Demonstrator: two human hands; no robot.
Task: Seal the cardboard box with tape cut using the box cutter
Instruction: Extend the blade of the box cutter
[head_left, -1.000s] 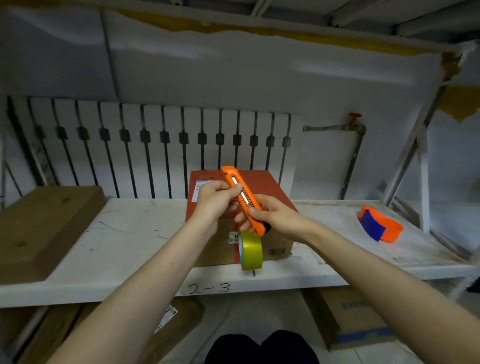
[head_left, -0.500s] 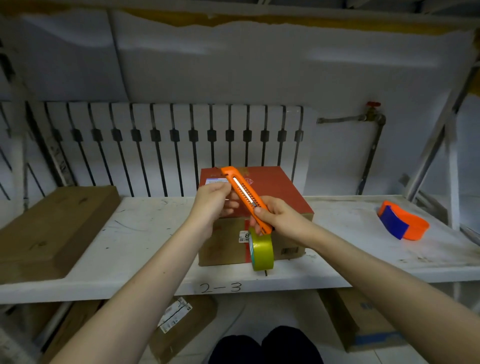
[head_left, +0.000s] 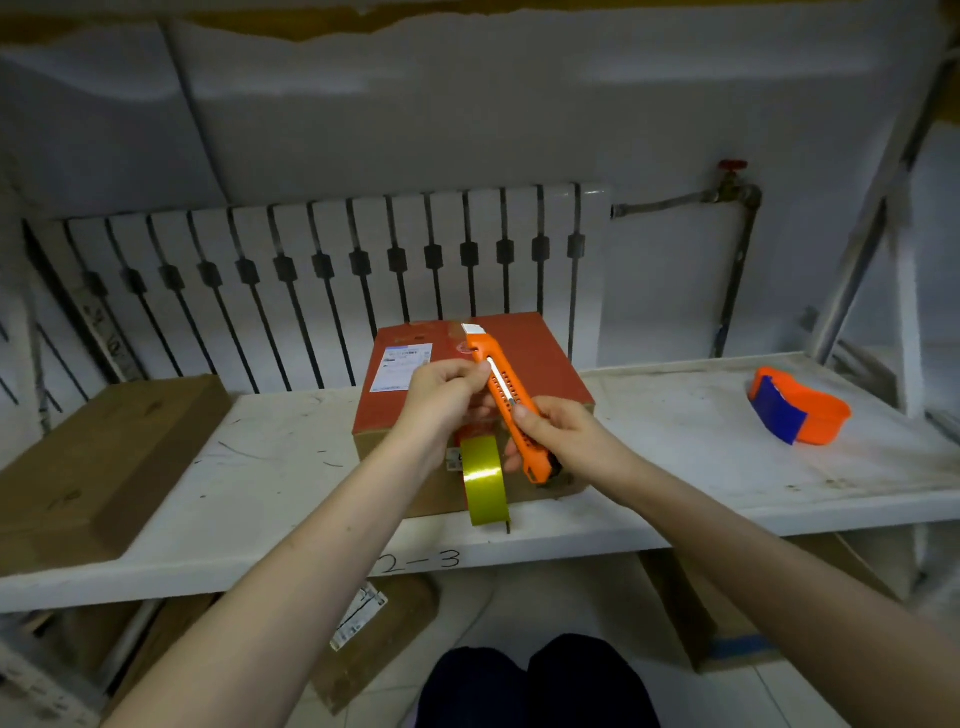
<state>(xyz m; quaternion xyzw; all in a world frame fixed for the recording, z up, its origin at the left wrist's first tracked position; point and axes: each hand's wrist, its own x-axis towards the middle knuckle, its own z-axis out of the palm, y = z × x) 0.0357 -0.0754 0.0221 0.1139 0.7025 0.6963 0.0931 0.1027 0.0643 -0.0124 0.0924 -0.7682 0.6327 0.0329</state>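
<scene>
An orange box cutter (head_left: 511, 402) is held slanted above the cardboard box (head_left: 540, 364), its blade tip showing at the top end. My right hand (head_left: 558, 436) grips its lower half. My left hand (head_left: 444, 392) pinches the cutter's middle with fingertips. The box has a red top with a white label and brown sides, and it sits on the white shelf (head_left: 260, 467). A yellow-green tape roll (head_left: 485, 480) stands on edge against the box's front, just below my hands.
A flat brown cardboard piece (head_left: 88, 467) lies at the shelf's left end. An orange and blue tape dispenser (head_left: 797, 413) rests at the right. A white radiator (head_left: 311, 280) stands behind the shelf. More cardboard boxes (head_left: 701, 613) lie under the shelf.
The view has tipped downward, so shelf and box sit lower in the frame. The blade now shows at the cutter's tip. Both hands stay on the cutter.
</scene>
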